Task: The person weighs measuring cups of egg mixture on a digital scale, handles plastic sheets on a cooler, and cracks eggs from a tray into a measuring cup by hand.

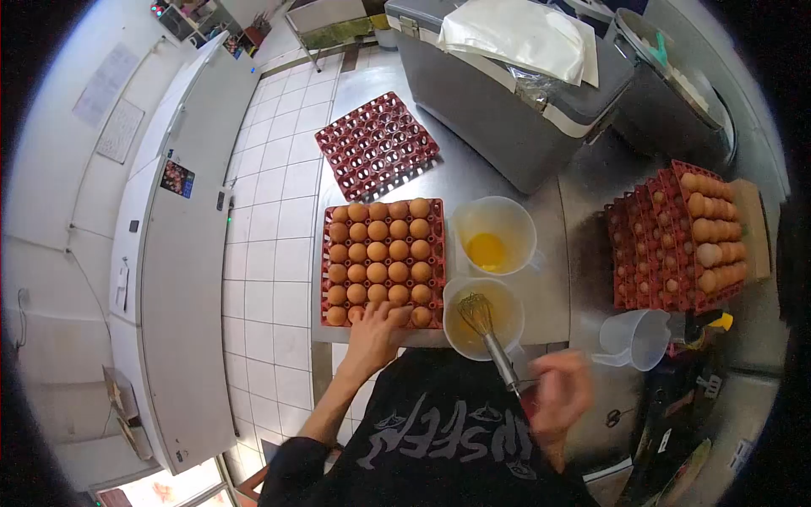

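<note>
Brown eggs (377,251) fill a red plastic egg tray (329,289) on the steel counter. My left hand (378,329) reaches over the tray's near row, fingers apart and touching eggs there; the eggs beneath the fingers are partly hidden. To the right of the tray, a translucent jug (515,213) holds yolk and egg white. Nearer to me, a second jug (513,308) has a wire whisk (478,315) leaning in it, its handle pointing toward my right hand (561,390). That hand is smeared by motion beside the handle, and its grip is unclear.
An empty red egg tray (377,145) lies behind the full one. Stacked trays of eggs (676,241) stand at the right, with another jug (635,340) nearby. A grey cooler box (498,101) and a large bin (667,93) occupy the back. Scissors (618,417) lie at lower right.
</note>
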Demonstrator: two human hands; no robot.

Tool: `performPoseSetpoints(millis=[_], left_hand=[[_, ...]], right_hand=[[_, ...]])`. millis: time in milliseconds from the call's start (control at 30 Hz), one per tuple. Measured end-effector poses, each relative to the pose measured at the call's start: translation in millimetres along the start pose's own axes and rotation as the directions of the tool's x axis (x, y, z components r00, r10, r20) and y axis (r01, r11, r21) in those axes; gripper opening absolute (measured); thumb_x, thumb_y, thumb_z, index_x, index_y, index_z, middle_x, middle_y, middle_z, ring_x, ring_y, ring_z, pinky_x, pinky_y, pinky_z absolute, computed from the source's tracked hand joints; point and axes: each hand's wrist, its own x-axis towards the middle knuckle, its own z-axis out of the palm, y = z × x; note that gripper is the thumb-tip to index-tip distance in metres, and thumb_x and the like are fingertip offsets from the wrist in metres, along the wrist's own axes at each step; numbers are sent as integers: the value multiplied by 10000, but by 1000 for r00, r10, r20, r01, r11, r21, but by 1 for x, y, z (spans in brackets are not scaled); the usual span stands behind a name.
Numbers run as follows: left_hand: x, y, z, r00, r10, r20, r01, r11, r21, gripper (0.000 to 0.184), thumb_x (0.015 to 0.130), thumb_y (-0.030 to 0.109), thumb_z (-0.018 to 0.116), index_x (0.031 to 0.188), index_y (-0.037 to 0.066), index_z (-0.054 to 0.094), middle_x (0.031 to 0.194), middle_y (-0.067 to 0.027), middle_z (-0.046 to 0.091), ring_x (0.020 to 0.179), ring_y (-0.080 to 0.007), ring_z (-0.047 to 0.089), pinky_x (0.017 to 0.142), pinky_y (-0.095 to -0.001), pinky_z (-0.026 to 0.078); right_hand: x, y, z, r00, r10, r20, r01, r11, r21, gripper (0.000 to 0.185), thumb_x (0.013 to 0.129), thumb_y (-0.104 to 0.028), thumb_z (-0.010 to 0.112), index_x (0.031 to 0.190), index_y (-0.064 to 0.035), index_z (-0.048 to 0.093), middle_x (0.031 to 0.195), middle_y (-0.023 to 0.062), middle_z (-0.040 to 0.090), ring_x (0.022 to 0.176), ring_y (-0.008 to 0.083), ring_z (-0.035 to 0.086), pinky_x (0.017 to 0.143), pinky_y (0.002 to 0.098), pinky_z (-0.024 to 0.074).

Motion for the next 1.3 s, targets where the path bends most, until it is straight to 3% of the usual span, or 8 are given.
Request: performPoseSetpoints(millis=[133,300,700,1000,1033,1067,1200,1300], left_hand=[[8,-29,30,986,148,75,-160,965,209,633,755,141,760,1355,146,557,1182,-104,536,1116,-304,499,978,-467,393],[15,-61,34,944,329,16,-329,940,93,691,691,112,792,1338,99,551,1220,-123,494,1107,-315,517,918,-422,479],[2,-36,27,859,-454,-236,79,573,-816,343,890,71,732,1198,25,589,1003,-21,621,888,-87,595,766,-220,479],[2,23,-21,783,-505,-362,-113,457,-882,444,926,72,680,1317,-2,483,1285,-122,538,1181,-212,556,1006,-340,471],[4,36,-26,775,-492,-395,-129,489,-863,458,923,83,689,1321,-2,479,1288,-128,538,1184,-219,556,1011,-347,468],[9,40,-13,757,-436,-487,-278,460,-843,492,913,105,714,1328,6,470,1296,-136,536,1189,-232,564,1012,-362,472],[34,116,-14,553,-430,-713,-508,505,-698,438,908,150,727,1273,1,535,1247,-147,582,1164,-251,581,1021,-362,458],[43,141,7,758,-113,-642,-347,764,-544,455,873,105,752,1262,-6,543,1263,-167,588,1173,-270,588,1023,-372,465]], right_hand=[[3,-19,103,796,-203,570,203,977,64,242,849,-15,654,1088,4,624,973,167,637,935,340,637,844,408,518],[-14,85,192,840,68,539,294,778,-556,491,796,41,615,1277,31,512,1231,204,542,1151,373,525,981,446,456],[-4,124,217,838,141,527,305,679,-668,432,760,48,626,1167,1,492,1161,212,445,1102,407,518,876,479,519],[37,7,112,881,-147,450,253,949,-186,337,897,-96,585,1210,-28,479,1110,184,508,906,309,649,780,365,572],[41,6,94,897,128,423,-206,968,145,332,945,-154,530,1250,-46,454,1089,171,533,865,291,644,749,377,563],[45,7,78,786,375,491,-595,677,434,335,993,-212,476,1290,-64,429,1067,158,558,825,273,640,717,390,553],[52,49,49,777,410,478,-630,502,593,385,1040,-352,368,1323,-96,424,1127,121,565,802,200,629,675,318,508],[42,69,50,703,531,473,-697,381,607,370,1043,-351,376,1312,-111,460,1142,100,573,858,178,609,739,311,477]])
